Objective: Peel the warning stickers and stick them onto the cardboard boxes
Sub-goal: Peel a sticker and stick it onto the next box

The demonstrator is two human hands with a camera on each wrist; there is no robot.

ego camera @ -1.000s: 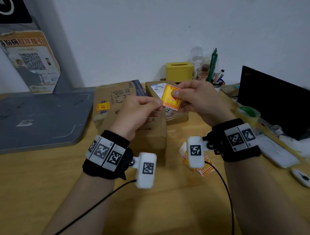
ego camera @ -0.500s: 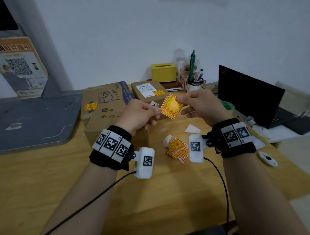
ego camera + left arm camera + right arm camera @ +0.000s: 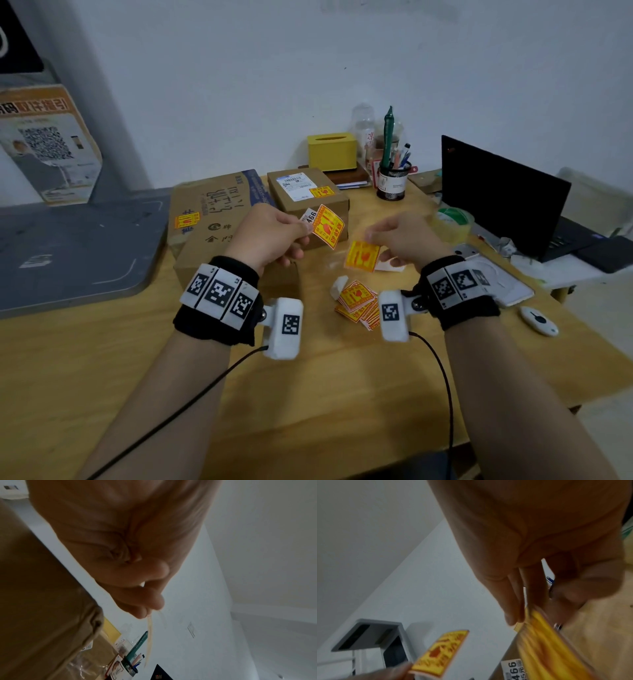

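One yellow warning sticker (image 3: 328, 226) is pinched in the left hand (image 3: 270, 233); a second, blurred yellow sticker (image 3: 362, 256) is pinched in the right hand (image 3: 407, 240), above the desk (image 3: 308, 377).

Head view: soft, even indoor light, dimmish, faint shadows on table (image 3: 342, 394); edges bow from wide lens. Right hand (image 3: 406, 240) motion-blurred. Both wrist views dim, grainy, hands too close, out of focus.
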